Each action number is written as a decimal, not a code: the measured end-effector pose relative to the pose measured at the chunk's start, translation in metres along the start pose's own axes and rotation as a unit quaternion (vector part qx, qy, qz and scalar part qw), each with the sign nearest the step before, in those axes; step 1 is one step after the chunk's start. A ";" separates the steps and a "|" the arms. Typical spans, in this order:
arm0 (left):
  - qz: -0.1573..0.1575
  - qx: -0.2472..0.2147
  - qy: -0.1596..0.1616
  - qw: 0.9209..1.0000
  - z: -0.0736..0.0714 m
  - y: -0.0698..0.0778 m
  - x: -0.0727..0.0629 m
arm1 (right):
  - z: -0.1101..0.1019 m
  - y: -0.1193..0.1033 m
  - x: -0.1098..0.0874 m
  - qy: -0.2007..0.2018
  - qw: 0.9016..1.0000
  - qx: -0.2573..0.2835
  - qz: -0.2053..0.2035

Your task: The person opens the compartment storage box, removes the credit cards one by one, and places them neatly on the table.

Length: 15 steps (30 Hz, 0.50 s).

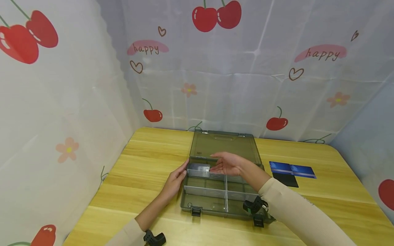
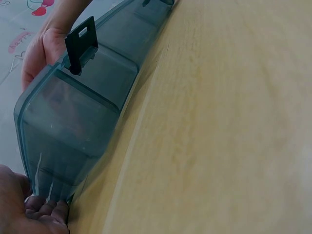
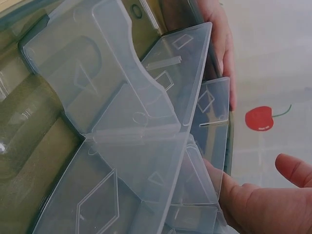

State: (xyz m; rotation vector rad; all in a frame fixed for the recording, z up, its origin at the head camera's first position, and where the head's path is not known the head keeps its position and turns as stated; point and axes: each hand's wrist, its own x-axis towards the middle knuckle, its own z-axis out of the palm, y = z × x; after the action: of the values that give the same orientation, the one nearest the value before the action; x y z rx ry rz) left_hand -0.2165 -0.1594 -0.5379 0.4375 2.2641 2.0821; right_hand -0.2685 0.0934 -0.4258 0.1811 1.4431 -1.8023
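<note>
A smoky translucent compartment box lies on the table with its lid folded back. My left hand rests along the box's left side, fingers against the outer wall. In the left wrist view, its fingertips touch the wall low down. My right hand reaches into the back row, thumb raised apart from its fingers. Those fingers extend to a small clear plastic piece in the back left compartment. In the right wrist view, clear dividers partly hide the right hand.
Blue cards and a black card lie on the table right of the box. Two dark latches hang from the box's front edge. A cherry-printed curtain stands behind the wooden table.
</note>
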 end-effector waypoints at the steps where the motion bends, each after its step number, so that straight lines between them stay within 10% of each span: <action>1: 0.000 0.001 0.000 1.000 0.000 0.000 0.000 | 0.000 0.000 0.000 0.001 1.000 -0.010 -0.004; 15: 0.003 0.000 -0.006 1.000 -0.001 0.000 0.001 | 0.006 0.005 0.003 0.034 0.994 -0.094 -0.037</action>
State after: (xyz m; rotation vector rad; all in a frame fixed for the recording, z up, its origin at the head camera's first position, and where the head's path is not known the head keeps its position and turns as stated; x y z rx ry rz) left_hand -0.2175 -0.1607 -0.5376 0.4550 2.2600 2.0753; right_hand -0.2653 0.0863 -0.4288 0.0941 1.6780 -1.7199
